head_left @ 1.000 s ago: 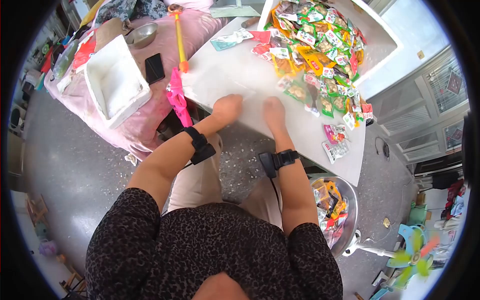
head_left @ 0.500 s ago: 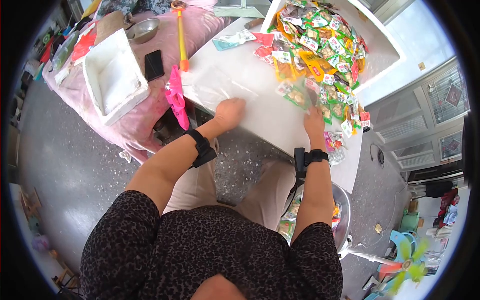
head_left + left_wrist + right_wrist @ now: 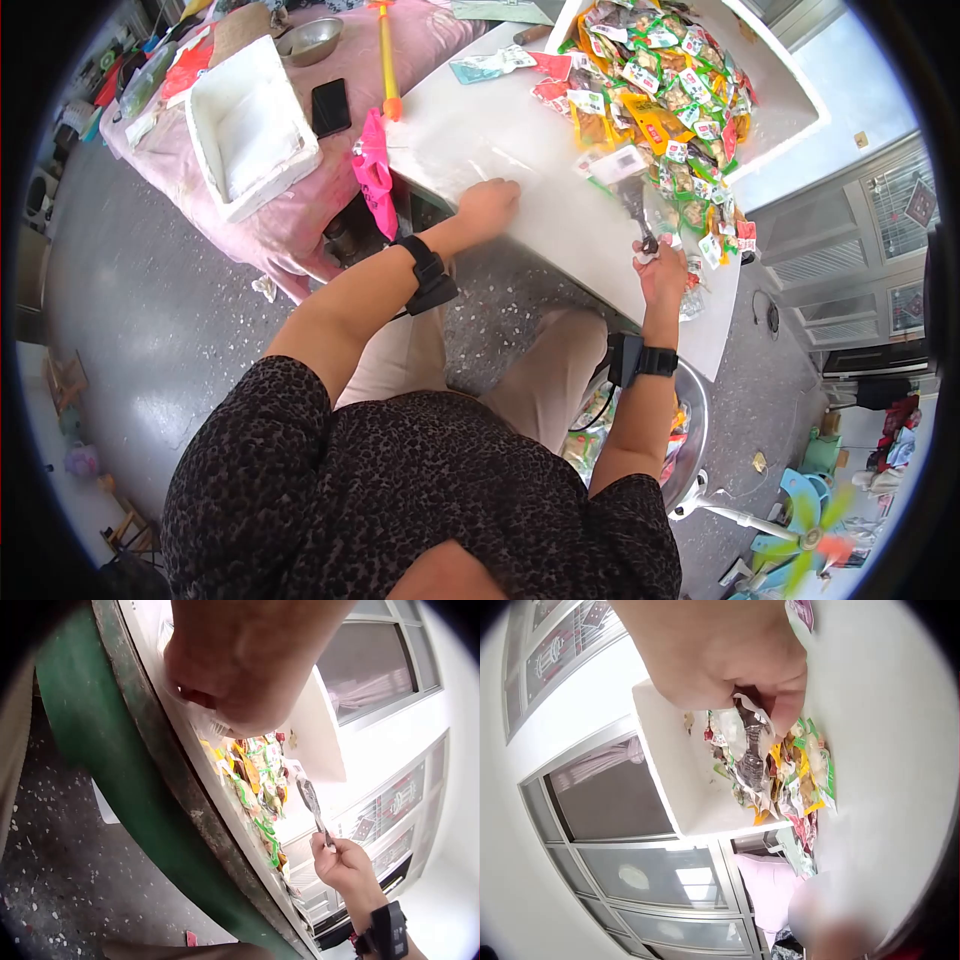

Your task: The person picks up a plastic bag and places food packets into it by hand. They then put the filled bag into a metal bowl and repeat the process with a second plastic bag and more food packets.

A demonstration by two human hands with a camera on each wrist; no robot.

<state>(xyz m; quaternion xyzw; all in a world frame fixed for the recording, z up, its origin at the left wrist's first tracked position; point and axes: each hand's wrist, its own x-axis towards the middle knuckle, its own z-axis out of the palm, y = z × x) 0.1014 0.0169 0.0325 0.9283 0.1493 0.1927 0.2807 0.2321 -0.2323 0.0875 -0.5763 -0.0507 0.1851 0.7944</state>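
Fingers (image 3: 780, 697) of the right hand (image 3: 660, 272) pinch the bottom end of a long dark snack packet (image 3: 632, 195), thumb against fingertips. The packet stands up from that grip with its white label at the top, lifted clear of the tabletop (image 3: 560, 235) near the near edge. Below that hand, beside the person's knee, a metal basin (image 3: 697, 430) holds more bright packets.

A little farther in and to the left, the left hand (image 3: 487, 205) rests on a clear plastic bag (image 3: 450, 160) that lies flat on the tabletop. Its fingers (image 3: 225, 712) are curled down and grip the bag's crumpled near end, holding it against the surface just inside the rim. The two hands are well apart, and the bag and the lifted packet do not touch.

Beyond the packet, a pile of snack packets (image 3: 670, 90) in green, yellow, orange and red spills from a white foam tray (image 3: 790, 90) onto the tabletop, reaching almost to the right hand.

Left of the tabletop, a pink plastic item (image 3: 375, 170) hangs at the corner. Past it stands a lower table with a pink cloth (image 3: 300, 215). On that cloth sit a white foam box (image 3: 250, 130), a black phone (image 3: 331, 107) just beside the box, a yellow stick (image 3: 385, 60), and a metal bowl (image 3: 310, 40) at the far end.
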